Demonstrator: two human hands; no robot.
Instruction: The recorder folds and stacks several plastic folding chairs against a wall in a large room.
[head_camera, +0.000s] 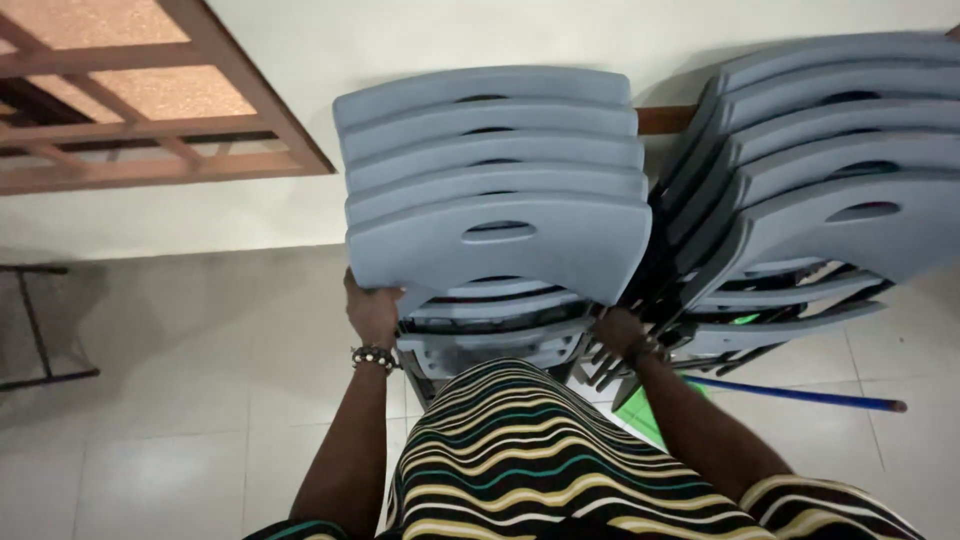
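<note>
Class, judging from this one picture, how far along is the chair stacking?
Done: two stacks of grey folding chairs, the nearer stack and the right stack, lean by the wall. In hand: the left hand and right hand grip the front chair. Left: no loose chairs show, so the remainder cannot be judged.

Grey-blue chairs (497, 235) fill the upper centre and right. The dress (520, 450) at the bottom is black with yellow, white and teal stripes. A blue pole (800, 394) crosses the pale floor (180, 400).
</note>
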